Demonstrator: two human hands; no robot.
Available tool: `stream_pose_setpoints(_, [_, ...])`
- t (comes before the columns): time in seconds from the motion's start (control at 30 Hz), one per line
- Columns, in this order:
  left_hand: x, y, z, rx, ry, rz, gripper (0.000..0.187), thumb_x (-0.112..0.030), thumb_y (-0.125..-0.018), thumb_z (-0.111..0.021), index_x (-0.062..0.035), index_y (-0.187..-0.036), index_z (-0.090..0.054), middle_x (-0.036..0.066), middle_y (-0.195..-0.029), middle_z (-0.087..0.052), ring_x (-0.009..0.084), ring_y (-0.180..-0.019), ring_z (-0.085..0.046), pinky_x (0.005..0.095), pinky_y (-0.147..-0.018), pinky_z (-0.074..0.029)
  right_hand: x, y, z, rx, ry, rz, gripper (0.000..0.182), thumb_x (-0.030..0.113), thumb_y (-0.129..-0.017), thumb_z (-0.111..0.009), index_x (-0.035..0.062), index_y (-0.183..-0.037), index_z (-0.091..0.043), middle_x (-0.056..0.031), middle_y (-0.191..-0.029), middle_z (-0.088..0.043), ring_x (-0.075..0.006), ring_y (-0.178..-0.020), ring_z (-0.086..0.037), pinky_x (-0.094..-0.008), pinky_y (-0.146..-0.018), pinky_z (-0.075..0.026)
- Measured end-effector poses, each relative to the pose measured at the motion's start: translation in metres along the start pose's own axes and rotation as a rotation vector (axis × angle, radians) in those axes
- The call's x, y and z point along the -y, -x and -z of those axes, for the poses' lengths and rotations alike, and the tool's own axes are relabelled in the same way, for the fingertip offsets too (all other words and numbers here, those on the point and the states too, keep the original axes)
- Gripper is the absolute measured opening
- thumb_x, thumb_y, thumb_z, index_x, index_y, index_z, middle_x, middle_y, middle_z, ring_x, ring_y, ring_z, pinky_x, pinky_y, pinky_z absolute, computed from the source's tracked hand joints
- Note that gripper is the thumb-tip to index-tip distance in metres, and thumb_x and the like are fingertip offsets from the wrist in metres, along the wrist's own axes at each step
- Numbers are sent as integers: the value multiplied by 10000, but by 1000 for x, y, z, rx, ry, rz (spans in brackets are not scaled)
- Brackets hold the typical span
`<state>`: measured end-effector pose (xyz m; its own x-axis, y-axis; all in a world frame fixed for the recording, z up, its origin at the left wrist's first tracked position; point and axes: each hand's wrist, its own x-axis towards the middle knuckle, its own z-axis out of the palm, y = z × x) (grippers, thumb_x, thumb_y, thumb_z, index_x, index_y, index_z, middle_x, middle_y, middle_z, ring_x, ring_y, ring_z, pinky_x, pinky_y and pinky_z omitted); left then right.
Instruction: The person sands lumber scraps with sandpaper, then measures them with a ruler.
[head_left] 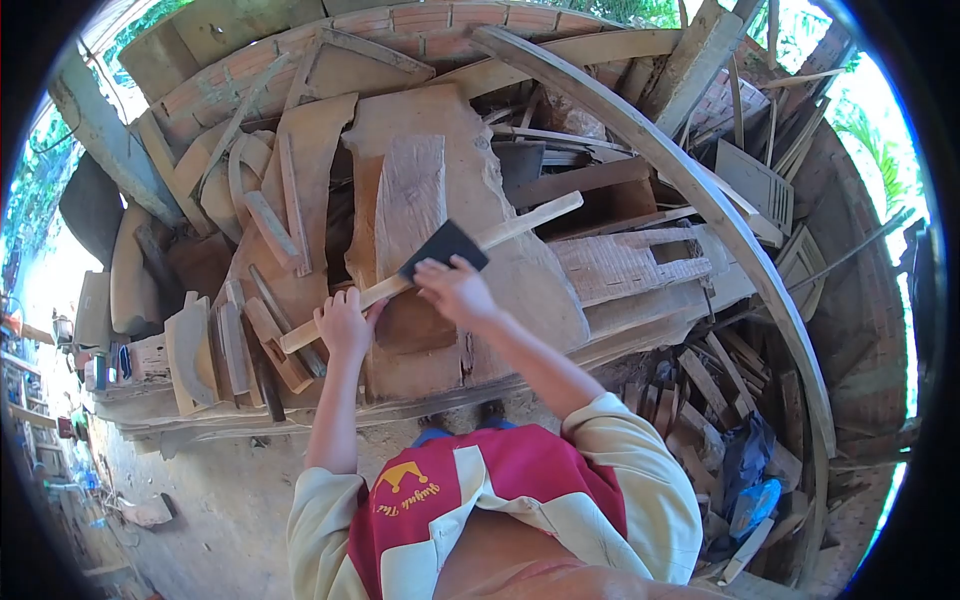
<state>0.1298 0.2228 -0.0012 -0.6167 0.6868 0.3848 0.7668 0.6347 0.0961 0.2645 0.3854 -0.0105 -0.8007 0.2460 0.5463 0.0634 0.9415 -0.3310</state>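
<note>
Head view, looking down over the person's chest toward a heap of timber. The left hand (343, 325) is closed in a fist around the lower end of a single long, pale wooden stick (440, 268), which runs diagonally from lower left to upper right in front of the pile. The right hand (455, 290) lies on the stick near its middle, fingers curled and clamped on one dark, flat sanding pad (446, 249) that is pressed against the stick's upper face. The two hands are near each other, the left lower and further toward the stick's near end; the far end of the stick (560, 205) projects free beyond the pad.

Behind the stick stands one broad, rough-edged wooden slab (470, 170), with a narrower plank (410, 200) leaning on it. One long curved beam (690, 180) arcs across the right side of the pile. Offcuts, too many to count, lie stacked to the left (230, 340) and strewn at lower right (720, 380). A brick wall (400, 25) borders the heap at the back. Bare dirt ground (210, 490) gives open room at lower left, between the person and the pile's front edge.
</note>
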Motion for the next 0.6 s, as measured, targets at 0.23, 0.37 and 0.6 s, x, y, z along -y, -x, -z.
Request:
stream_pose_setpoints(0.23, [10, -6, 1, -19, 98, -98, 447, -542, -718, -563, -96, -753, -547, 45, -718, -556, 231, -734, -550, 375, -664, -370, -39, 10, 26, 12, -27, -104, 225, 222, -795, -568, 123, -994, -603, -33, -1045, -610, -167, -984, -568, -389, -905, -381])
stream_pose_setpoints(0.37, [9, -8, 4, 4, 103, -93, 428, -517, -714, -585, -93, -754, -542, 40, -713, -556, 227, -732, -552, 360, -652, -372, -128, 24, 75, -41, 188, -429, 228, 230, -860, -468, 140, -1017, -608, -26, -1091, -591, -178, -1020, -547, -416, -931, -339])
stream_pose_setpoints(0.6, [15, -14, 1, 44, 140, -112, 462, -548, -720, -557, -87, -755, -551, 47, -765, -575, 224, -758, -559, 363, -671, -367, -129, 29, 74, -133, 366, -519, 282, 284, -883, -445, 118, -1048, -603, -7, -1167, -550, -139, -1137, -462, -473, -966, -258])
